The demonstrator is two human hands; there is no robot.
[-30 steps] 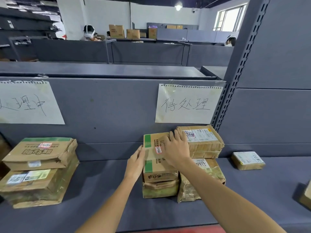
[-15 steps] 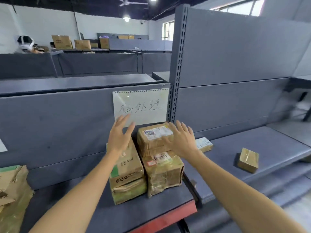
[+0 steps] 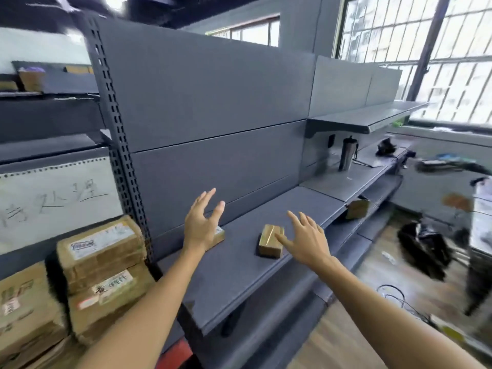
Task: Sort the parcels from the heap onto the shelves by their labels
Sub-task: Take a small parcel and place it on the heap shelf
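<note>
Room: a store room with grey metal shelves, barred windows on the right and a wood floor.
Shelf: the long grey shelf (image 3: 239,270) runs from the near left corner away to the right.
What changed: a moment ago both hands lay on the stack of parcels (image 3: 103,272) under the paper sign (image 3: 57,201). Now the view has swung right and the stack sits at the left edge, let go.
Left hand: the left hand (image 3: 198,225) is up over the shelf, grip spread, holding nothing. It hides most of a flat parcel (image 3: 219,233) by the back wall.
Right hand: the right hand (image 3: 306,239) has its grip spread too, with the thumb close by the small brown parcel (image 3: 270,241) in the middle of the shelf. I cannot tell if it touches.
What it means: that parcel looks set down and done. I think the person will fetch another next.
</note>
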